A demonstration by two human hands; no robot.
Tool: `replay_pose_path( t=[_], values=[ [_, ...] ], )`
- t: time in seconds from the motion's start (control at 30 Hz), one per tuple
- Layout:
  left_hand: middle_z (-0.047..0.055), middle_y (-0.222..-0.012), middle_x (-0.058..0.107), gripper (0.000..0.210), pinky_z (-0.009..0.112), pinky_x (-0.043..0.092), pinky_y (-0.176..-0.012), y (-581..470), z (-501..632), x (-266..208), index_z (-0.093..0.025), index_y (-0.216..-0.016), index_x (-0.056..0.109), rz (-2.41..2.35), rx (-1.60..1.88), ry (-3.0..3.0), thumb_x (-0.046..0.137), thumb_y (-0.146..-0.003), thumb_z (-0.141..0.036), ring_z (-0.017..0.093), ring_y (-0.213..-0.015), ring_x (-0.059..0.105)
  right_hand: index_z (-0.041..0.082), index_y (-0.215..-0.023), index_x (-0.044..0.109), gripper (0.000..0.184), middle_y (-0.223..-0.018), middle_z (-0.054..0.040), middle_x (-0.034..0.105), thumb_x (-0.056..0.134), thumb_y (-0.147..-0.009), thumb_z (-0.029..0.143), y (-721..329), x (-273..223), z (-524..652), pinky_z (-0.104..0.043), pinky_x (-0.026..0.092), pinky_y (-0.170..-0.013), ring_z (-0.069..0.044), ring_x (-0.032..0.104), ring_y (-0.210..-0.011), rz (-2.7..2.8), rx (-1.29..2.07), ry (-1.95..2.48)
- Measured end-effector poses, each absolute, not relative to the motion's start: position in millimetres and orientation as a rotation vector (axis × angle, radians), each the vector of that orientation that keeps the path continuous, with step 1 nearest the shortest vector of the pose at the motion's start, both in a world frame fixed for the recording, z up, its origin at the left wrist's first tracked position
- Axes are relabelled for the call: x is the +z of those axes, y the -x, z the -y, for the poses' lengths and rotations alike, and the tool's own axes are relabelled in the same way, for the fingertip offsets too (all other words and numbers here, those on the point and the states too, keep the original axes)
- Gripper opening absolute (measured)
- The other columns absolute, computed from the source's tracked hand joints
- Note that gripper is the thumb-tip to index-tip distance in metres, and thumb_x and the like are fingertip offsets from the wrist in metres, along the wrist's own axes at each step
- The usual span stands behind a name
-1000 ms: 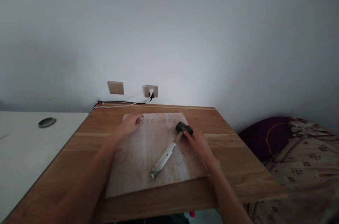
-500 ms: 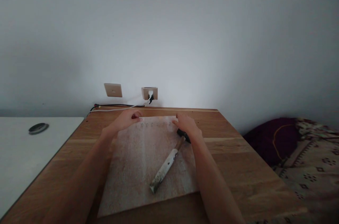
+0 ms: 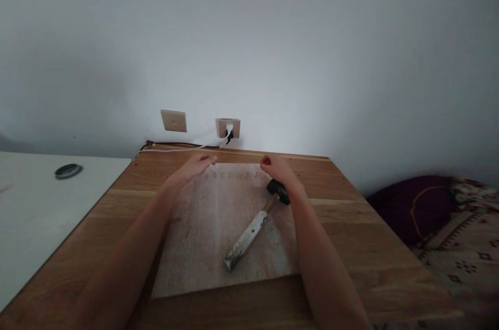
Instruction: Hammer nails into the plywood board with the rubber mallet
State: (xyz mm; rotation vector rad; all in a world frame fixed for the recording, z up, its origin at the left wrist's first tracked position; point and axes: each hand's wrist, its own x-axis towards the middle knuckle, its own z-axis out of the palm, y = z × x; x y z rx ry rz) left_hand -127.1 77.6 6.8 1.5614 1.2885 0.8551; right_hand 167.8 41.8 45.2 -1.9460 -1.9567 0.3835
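A flat whitish board (image 3: 198, 236) with a worn surface lies on the wooden table. Several small nails (image 3: 230, 174) stand in a row along its far edge. Resting diagonally on the board is a hammer (image 3: 249, 234), its dark head by my right wrist and its white-wrapped handle pointing toward me. My left hand (image 3: 191, 170) is at the board's far left corner, fingers stretched out and slightly blurred. At the far right corner my right hand (image 3: 278, 170) has its fingers curled in to the thumb; whatever is between them is hidden.
The wooden table (image 3: 358, 247) meets the wall. Cables (image 3: 183, 149) run along its back edge to a wall socket (image 3: 228, 128). To the left is a white surface (image 3: 35, 215) with a dark round item (image 3: 68, 171). Purple cloth (image 3: 409, 205) and patterned fabric lie at right.
The view has tilted down and turned slightly left. My left fingers have straightened, while my right fingers have curled at the corner. The hammer stays on the board.
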Motion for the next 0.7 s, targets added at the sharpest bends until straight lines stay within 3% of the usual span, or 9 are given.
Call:
replay_pose_path(
  t=[0.13,0.3,0.4,0.5,0.6,0.7],
  values=[
    [0.005,-0.079,0.072,0.025,0.029,0.044,-0.066,122,-72,8,-0.02,-0.081,0.071,-1.514,0.435,-2.108,0.072,-0.076,-0.044,0.023,-0.075,0.066,0.018,-0.083,0.064,0.011,-0.063,0.0014,0.057,0.055,-0.08,0.024,-167,53,-48,-0.022,0.041,-0.052,-0.013,0.054,-0.057,1.215,0.878,1.412],
    [0.006,-0.083,0.074,0.013,0.03,0.044,-0.071,118,-70,3,-0.02,-0.088,0.07,-1.476,0.291,-2.336,0.061,-0.084,-0.029,0.023,-0.077,0.067,0.021,-0.069,0.054,0.016,-0.057,0.003,0.05,0.052,-0.083,0.027,-162,52,-51,-0.022,0.031,-0.044,-0.011,0.043,-0.047,1.135,0.986,1.399],
    [0.006,-0.082,0.073,0.01,0.03,0.044,-0.073,119,-71,0,-0.02,-0.087,0.068,-1.442,0.314,-2.382,0.059,-0.084,-0.021,0.022,-0.077,0.066,0.019,-0.063,0.057,0.022,-0.056,0.0008,0.054,0.059,-0.084,0.025,-158,47,-51,-0.024,0.039,-0.052,-0.014,0.053,-0.054,1.224,0.931,1.508],
    [0.005,-0.08,0.071,0.01,0.029,0.043,-0.072,121,-72,-1,-0.02,-0.081,0.065,-1.418,0.391,-2.391,0.061,-0.087,-0.027,0.022,-0.076,0.064,0.016,-0.065,0.065,0.022,-0.074,-0.0111,0.071,0.067,-0.085,0.025,-150,42,-44,-0.03,0.05,-0.076,-0.024,0.07,-0.084,1.562,0.609,1.828],
    [0.005,-0.079,0.069,0.019,0.029,0.042,-0.071,119,-72,-1,-0.021,-0.076,0.063,-1.436,0.473,-2.366,0.06,-0.089,-0.033,0.021,-0.075,0.062,0.012,-0.087,0.075,0.024,-0.105,-0.0235,0.076,0.066,-0.091,0.034,-139,38,-34,-0.042,0.05,-0.094,-0.034,0.071,-0.11,2.001,0.198,2.14],
    [0.004,-0.076,0.066,0.023,0.029,0.042,-0.072,114,-74,-1,-0.021,-0.071,0.06,-1.439,0.696,-2.183,0.059,-0.089,-0.035,0.021,-0.076,0.06,0.009,-0.096,0.076,0.02,-0.115,-0.0289,0.073,0.067,-0.09,0.025,-133,34,-27,-0.045,0.047,-0.101,-0.037,0.068,-0.118,2.024,0.258,2.134]
  ],
)
